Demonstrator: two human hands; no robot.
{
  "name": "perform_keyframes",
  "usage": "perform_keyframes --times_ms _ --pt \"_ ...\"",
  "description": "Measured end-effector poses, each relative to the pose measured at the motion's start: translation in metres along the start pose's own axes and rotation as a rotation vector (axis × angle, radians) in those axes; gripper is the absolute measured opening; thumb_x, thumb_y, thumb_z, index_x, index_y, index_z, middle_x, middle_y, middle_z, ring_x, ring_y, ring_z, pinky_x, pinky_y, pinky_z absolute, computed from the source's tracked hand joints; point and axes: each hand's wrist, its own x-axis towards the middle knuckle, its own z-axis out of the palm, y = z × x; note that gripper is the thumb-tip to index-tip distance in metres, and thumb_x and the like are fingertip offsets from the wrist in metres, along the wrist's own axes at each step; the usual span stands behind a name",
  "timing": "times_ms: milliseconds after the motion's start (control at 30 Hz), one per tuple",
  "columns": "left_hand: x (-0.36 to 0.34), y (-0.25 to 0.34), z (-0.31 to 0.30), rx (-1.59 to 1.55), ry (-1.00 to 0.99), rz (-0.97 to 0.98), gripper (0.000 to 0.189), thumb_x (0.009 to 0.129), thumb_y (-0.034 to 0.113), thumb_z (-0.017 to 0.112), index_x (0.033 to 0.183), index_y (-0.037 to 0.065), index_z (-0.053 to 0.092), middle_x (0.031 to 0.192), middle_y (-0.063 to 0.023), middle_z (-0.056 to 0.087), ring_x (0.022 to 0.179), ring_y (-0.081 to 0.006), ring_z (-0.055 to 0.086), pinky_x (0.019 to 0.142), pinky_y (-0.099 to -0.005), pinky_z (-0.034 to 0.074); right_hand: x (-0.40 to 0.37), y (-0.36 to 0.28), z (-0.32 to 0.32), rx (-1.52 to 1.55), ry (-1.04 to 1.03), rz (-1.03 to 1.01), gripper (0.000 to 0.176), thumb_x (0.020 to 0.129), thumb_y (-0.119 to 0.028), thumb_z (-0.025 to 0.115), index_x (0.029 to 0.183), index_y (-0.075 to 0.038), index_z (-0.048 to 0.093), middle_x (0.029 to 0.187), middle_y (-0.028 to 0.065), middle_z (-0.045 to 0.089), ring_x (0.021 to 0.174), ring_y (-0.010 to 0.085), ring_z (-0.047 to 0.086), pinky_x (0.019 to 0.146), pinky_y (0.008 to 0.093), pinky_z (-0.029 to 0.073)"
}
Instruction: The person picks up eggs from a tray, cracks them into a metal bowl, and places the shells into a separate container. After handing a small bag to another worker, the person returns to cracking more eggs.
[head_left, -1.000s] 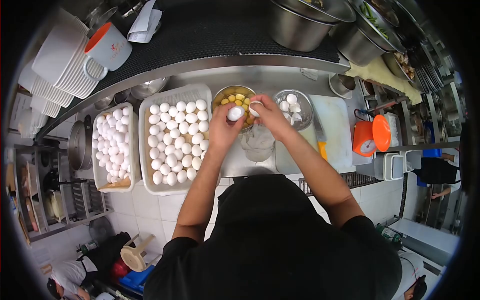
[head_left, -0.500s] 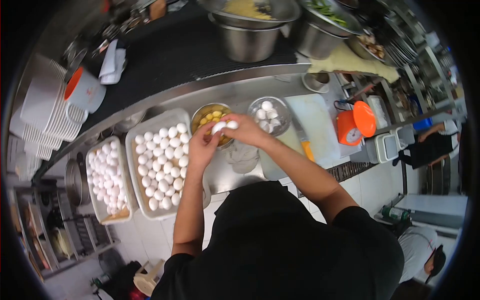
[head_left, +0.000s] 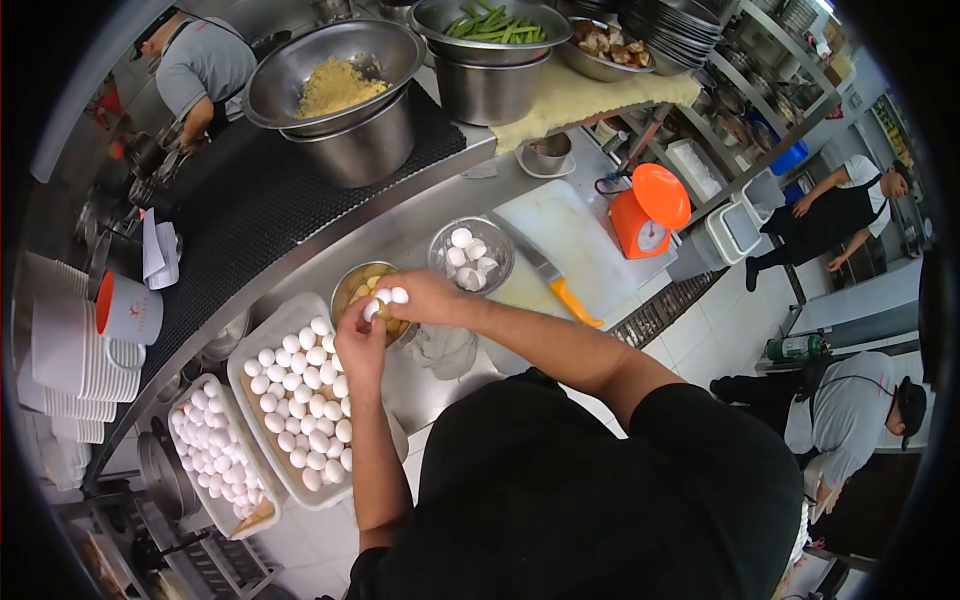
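Over a metal bowl of cracked eggs with several yolks, both hands meet around a white egg. Its shell looks split, with yellow showing beside it. My left hand grips this egg from the near left side. From the right, my right hand is closed on it too, and a second white egg shows at its fingers. Just right of the hands, a bowl holds several white eggshells. A tray of whole white eggs lies left of my left hand.
A second egg tray stands further left. On the right are a cutting board, a yellow-handled knife and an orange scale. A crumpled clear plastic bag lies near my right forearm. Co-workers stand at the far left and right.
My view has turned, so the counter appears shifted left and lower. Both hands stay together over the yolk bowl. The egg between them, whole-looking before, now shows yellow beside it.
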Motion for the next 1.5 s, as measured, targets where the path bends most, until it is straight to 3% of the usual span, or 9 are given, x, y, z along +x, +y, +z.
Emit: perform_keyframes --times_ms 433,733,800,867,1033,1200,1333,1367,1500 --pt "0.007 0.033 0.007 0.553 -0.033 0.337 0.034 0.090 0.008 0.073 0.124 0.006 0.074 0.119 -0.0185 0.072 0.109 -0.0410 0.070 0.094 -0.0472 0.057 -0.018 0.002 -0.028 -0.388 0.088 -0.139 0.044 0.091 -0.016 0.073 0.135 -0.021 0.071 0.123 0.0075 0.069 0.116 0.0317 0.067 0.094 0.0451 0.058" --pt "0.028 0.087 0.051 0.391 -0.114 0.343 0.034 0.091 0.014 0.077 0.124 0.005 0.074 0.120 -0.0171 0.073 0.110 -0.0385 0.071 0.095 -0.0457 0.057 -0.051 0.033 -0.101 -0.329 0.490 0.027 0.044 0.089 -0.018 0.075 0.133 -0.019 0.071 0.114 0.0113 0.069 0.109 0.0354 0.068 0.093 0.0482 0.058" --pt "0.035 0.083 0.077 0.271 -0.146 0.460 0.040 0.087 0.013 0.083 0.125 0.007 0.074 0.121 -0.0147 0.075 0.100 -0.0329 0.073 0.089 -0.0412 0.059 -0.058 0.049 -0.110 -0.356 0.499 0.053 0.047 0.089 -0.018 0.076 0.135 -0.019 0.070 0.117 0.0118 0.070 0.111 0.0365 0.068 0.094 0.0479 0.058" --pt "0.040 0.076 0.101 0.282 -0.245 0.600 0.046 0.088 0.018 0.085 0.131 0.008 0.072 0.132 -0.0164 0.072 0.108 -0.0343 0.074 0.092 -0.0419 0.060 -0.066 0.067 -0.112 -0.388 0.447 0.115 0.050 0.089 -0.018 0.077 0.139 -0.019 0.068 0.121 0.0126 0.072 0.114 0.0378 0.069 0.095 0.0479 0.058" --pt "0.013 0.081 0.093 0.363 -0.453 0.365 0.049 0.092 0.020 0.081 0.138 0.010 0.069 0.145 -0.0179 0.065 0.124 -0.0341 0.069 0.100 -0.0446 0.059 -0.085 0.076 -0.100 -0.353 0.342 0.221 0.055 0.092 -0.018 0.078 0.146 -0.017 0.063 0.123 0.0170 0.074 0.114 0.0393 0.071 0.095 0.0488 0.057" --pt "0.007 0.049 0.021 0.325 -0.095 0.440 0.043 0.094 0.012 0.076 0.136 0.010 0.070 0.140 -0.0157 0.067 0.120 -0.0315 0.070 0.093 -0.0383 0.061 -0.102 0.078 -0.089 -0.235 0.373 0.242 0.053 0.095 -0.020 0.077 0.144 -0.008 0.063 0.118 0.0194 0.075 0.111 0.0392 0.071 0.093 0.0474 0.057" --pt "0.005 -0.026 -0.077 0.417 0.199 0.160 0.040 0.092 0.004 0.073 0.132 0.006 0.071 0.126 -0.0143 0.070 0.105 -0.0283 0.072 0.088 -0.0368 0.060 -0.112 0.063 -0.088 -0.177 0.385 0.233 0.050 0.096 -0.021 0.077 0.142 -0.004 0.063 0.118 0.0221 0.074 0.111 0.0403 0.072 0.092 0.0472 0.057" --pt "-0.003 -0.037 -0.102 0.517 0.244 0.039 0.044 0.086 0.004 0.076 0.129 0.005 0.071 0.126 -0.0182 0.072 0.118 -0.0398 0.068 0.103 -0.0456 0.055 -0.113 0.060 -0.084 -0.164 0.394 0.192 0.050 0.096 -0.021 0.077 0.141 -0.004 0.063 0.119 0.0225 0.074 0.111 0.0405 0.072 0.092 0.0471 0.057" --pt "-0.025 -0.140 -0.187 0.993 0.040 -0.309 0.059 0.087 0.025 0.072 0.140 0.000 0.064 0.140 -0.0262 0.067 0.132 -0.0422 0.062 0.114 -0.0500 0.048 -0.112 0.055 -0.065 -0.146 0.400 0.191 0.047 0.095 -0.024 0.077 0.138 -0.007 0.066 0.123 0.0223 0.075 0.111 0.0414 0.072 0.093 0.0464 0.058"
